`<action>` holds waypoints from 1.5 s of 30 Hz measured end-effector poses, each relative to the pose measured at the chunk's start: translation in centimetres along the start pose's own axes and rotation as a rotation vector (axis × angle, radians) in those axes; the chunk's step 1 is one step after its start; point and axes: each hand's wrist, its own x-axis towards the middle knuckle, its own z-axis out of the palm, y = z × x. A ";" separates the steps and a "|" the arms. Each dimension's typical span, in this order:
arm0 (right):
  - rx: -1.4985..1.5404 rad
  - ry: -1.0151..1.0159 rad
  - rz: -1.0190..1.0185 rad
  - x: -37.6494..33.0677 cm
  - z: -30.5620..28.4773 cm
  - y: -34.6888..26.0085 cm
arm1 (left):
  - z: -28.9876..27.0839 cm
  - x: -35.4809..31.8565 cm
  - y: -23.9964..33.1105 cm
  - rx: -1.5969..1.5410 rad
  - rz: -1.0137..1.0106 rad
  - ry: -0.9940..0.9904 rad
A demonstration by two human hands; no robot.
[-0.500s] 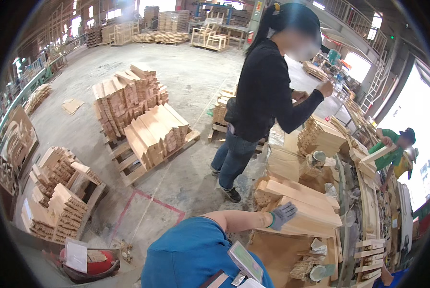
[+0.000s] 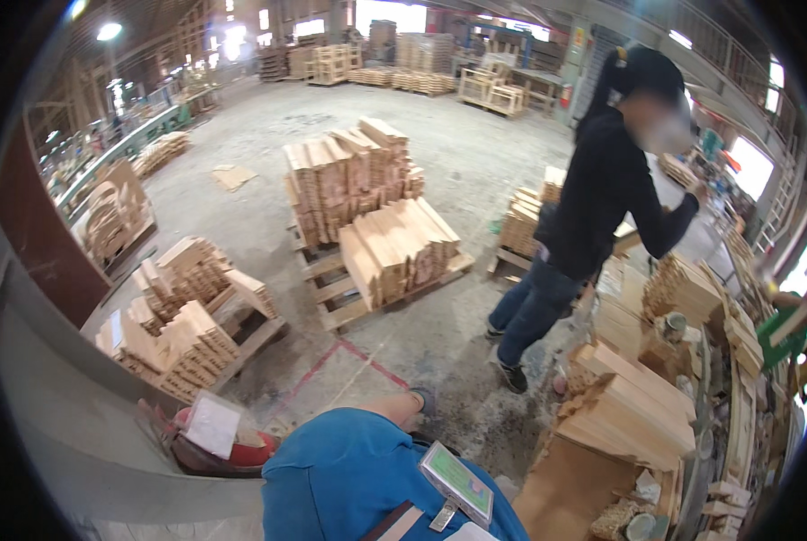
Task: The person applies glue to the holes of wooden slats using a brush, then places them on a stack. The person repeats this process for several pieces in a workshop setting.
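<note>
My left hand (image 2: 426,402), in a grey work glove, hangs at the end of my bare forearm, just beyond my blue sleeve. Its fingers are foreshortened and blurred, so their pose does not show. No held thing is visible at it. To its right, apart from it, a stack of pale wooden boards (image 2: 633,401) lies on the cardboard-covered bench (image 2: 557,482). My right hand is out of view. A card holder (image 2: 458,482) hangs on my blue shirt.
A person in black (image 2: 593,198) stands ahead on the right, beside the bench. Pallets of stacked wooden pieces (image 2: 399,248) stand on the floor, with another loaded pallet (image 2: 183,334) at left. A red object (image 2: 214,446) with a paper sheet sits at lower left. Someone in green (image 2: 782,334) is far right.
My left hand has left the boards and moved left, away from the bench. The view has turned left, so the boards and the person in black appear farther right.
</note>
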 end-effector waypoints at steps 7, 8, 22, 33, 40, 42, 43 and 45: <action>0.155 0.047 -0.117 0.1 -0.6 -5.0 | 2.2 -7.4 -10.4 -0.296 -0.369 0.006; 0.171 0.048 -0.132 0.1 -0.6 -5.7 | 2.5 -8.0 -11.2 -0.314 -0.415 0.003; 0.273 0.068 -0.275 1.6 -1.0 -13.0 | 4.9 -12.4 -15.2 -0.592 -0.662 0.160; 0.284 0.064 -0.290 2.3 -0.2 -14.4 | 4.8 -11.1 -15.5 -0.648 -0.600 0.062; 0.296 0.064 -0.285 1.8 -1.6 -14.7 | 4.8 -10.5 -14.1 -0.481 -0.493 0.165; 0.295 0.066 -0.282 1.9 -1.7 -14.7 | 4.3 -10.3 -14.0 -0.574 -0.536 -0.019; 0.306 0.060 -0.296 2.1 -1.6 -15.4 | 4.4 -10.6 -14.3 -0.619 -0.573 -0.108; 0.306 0.061 -0.289 2.1 -1.6 -15.2 | 4.4 -10.7 -14.4 -0.645 -0.543 -0.091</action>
